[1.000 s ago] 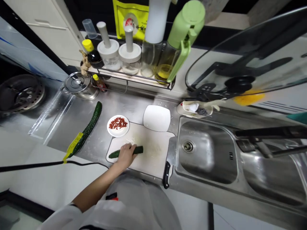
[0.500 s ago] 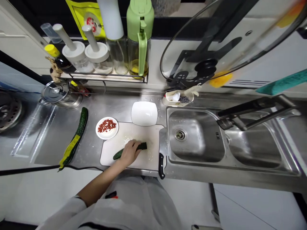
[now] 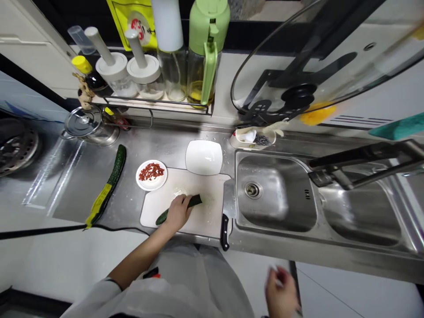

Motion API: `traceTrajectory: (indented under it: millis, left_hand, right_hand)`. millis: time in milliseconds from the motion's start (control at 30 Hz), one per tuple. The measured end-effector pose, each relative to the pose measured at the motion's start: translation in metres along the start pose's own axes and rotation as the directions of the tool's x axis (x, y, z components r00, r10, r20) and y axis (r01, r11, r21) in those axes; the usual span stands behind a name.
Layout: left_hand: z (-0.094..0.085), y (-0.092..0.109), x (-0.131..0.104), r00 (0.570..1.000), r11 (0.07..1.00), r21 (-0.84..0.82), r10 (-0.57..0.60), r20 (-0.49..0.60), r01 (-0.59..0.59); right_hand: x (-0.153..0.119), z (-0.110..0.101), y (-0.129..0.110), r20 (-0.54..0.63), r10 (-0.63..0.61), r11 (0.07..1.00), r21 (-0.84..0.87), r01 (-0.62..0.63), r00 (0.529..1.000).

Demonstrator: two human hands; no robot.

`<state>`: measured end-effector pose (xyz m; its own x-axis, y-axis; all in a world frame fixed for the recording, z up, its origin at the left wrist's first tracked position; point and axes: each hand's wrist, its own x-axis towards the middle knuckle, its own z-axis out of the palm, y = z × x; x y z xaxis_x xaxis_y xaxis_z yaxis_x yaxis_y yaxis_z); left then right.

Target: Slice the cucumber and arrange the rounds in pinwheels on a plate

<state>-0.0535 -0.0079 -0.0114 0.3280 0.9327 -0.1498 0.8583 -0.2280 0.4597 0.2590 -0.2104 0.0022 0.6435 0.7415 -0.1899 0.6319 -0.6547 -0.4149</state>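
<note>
My left hand [image 3: 178,213] is closed over a cucumber piece [image 3: 194,201] on the white cutting board [image 3: 212,221]. The piece's cut end sticks out to the right, its rounded tip to the lower left. Low at the right, away from the counter items, my right hand [image 3: 281,291] is smeared by motion with its fingers curled. Along the board's right edge lies a knife [image 3: 225,232], its black handle toward me. A white plate of chopped red pieces [image 3: 151,175] stands at the board's upper left corner, and a white square dish [image 3: 203,157] touches the back edge.
To the left lies a whole cucumber [image 3: 111,185] with a yellow wrapper. A lidded pot [image 3: 89,126] stands behind it, below a rack [image 3: 155,101] of jars and bottles. The double sink [image 3: 274,194] and its black faucet [image 3: 357,161] are on the right.
My right hand has come into view at the lower right. My left hand stays on the cucumber piece. The view has shifted slightly.
</note>
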Motion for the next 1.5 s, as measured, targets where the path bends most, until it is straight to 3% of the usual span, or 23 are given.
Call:
traceTrajectory:
  millis: [67, 167, 267, 400, 567, 667, 767, 900, 1233, 1400, 1500]
  left_hand:
    - [0.000, 0.000, -0.005, 0.999, 1.000, -0.003, -0.025, -0.021, 0.025]
    - [0.002, -0.001, -0.011, 0.996, 0.998, -0.015, -0.063, -0.060, 0.062]
    - [0.006, 0.001, -0.015, 0.991, 0.996, -0.026, -0.086, -0.106, 0.084]
    - [0.009, 0.004, -0.016, 0.986, 0.994, -0.039, -0.102, -0.135, 0.098]
    - [0.010, 0.009, -0.011, 0.985, 0.993, -0.101, -0.076, -0.158, 0.060]
    - [0.012, 0.010, -0.005, 0.988, 0.989, -0.146, -0.007, -0.152, -0.016]
    - [0.015, 0.010, 0.001, 0.983, 0.977, -0.190, 0.060, -0.172, -0.093]
    - [0.017, 0.009, 0.004, 0.974, 0.961, -0.245, 0.075, -0.212, -0.127]
    - [0.017, 0.007, 0.004, 0.971, 0.951, -0.263, 0.104, -0.217, -0.161]
    - [0.019, 0.008, 0.003, 0.967, 0.962, -0.218, 0.114, -0.227, -0.165]
    - [0.019, 0.009, 0.003, 0.958, 0.965, -0.183, 0.140, -0.249, -0.189]
  right_hand:
    - [0.024, 0.039, -0.043, 0.060, -0.176, 0.984, 0.052, 0.173, 0.983]
    - [0.046, 0.078, -0.106, 0.170, -0.474, 0.880, 0.064, 0.471, 0.864]
    - [0.048, 0.093, -0.137, 0.158, -0.503, 0.857, -0.042, 0.514, 0.850]
    - [0.042, 0.092, -0.132, 0.115, -0.473, 0.877, -0.039, 0.480, 0.874]
    - [0.045, 0.074, -0.117, 0.000, -0.456, 0.889, 0.031, 0.456, 0.890]
    - [0.045, 0.058, -0.118, -0.004, -0.516, 0.854, 0.081, 0.515, 0.857]
    - [0.041, 0.048, -0.129, 0.145, -0.603, 0.793, 0.210, 0.571, 0.784]
    - [0.033, 0.056, -0.150, 0.342, -0.625, 0.780, 0.268, 0.565, 0.701]
    - [0.032, 0.079, -0.170, 0.526, -0.497, 0.809, -0.008, 0.588, 0.690]
    - [0.022, 0.066, -0.171, 0.589, -0.471, 0.776, -0.076, 0.626, 0.657]
    - [0.011, 0.051, -0.173, 0.670, -0.452, 0.761, -0.055, 0.647, 0.589]
